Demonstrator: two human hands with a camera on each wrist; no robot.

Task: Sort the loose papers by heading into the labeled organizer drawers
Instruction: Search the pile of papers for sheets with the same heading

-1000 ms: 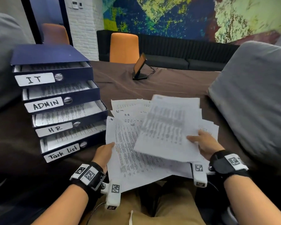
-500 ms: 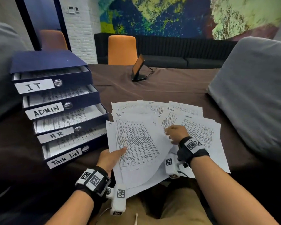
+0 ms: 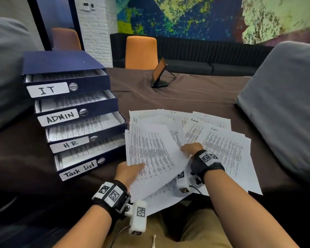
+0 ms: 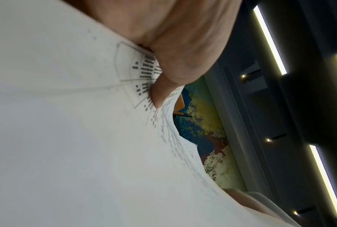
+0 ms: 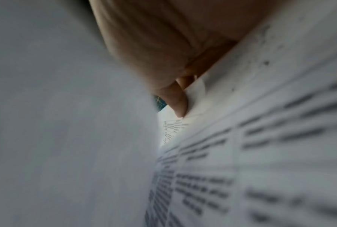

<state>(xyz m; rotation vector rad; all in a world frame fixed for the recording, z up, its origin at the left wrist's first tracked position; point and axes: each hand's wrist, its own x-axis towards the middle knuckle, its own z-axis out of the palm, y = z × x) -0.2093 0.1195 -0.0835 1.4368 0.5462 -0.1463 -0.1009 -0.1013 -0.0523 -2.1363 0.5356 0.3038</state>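
A dark blue organizer stands at the left with four part-open drawers labeled IT, ADMIN, HR and Task list, each with printed sheets inside. My left hand grips a small stack of printed papers by its lower left, thumb on top. My right hand is at that stack's right edge, fingers hidden under the curling top sheet; its thumb pinches a sheet. More loose papers headed IT and Admin lie fanned out to the right.
The brown table carries a small tilted screen on a stand at the back. Grey cushioned seat backs rise at the right and left. An orange chair and a black sofa stand beyond the table.
My right hand put its raised sheet down on the right side of the pile and moved left to the stack that my left hand holds. The top sheet there now curls up.
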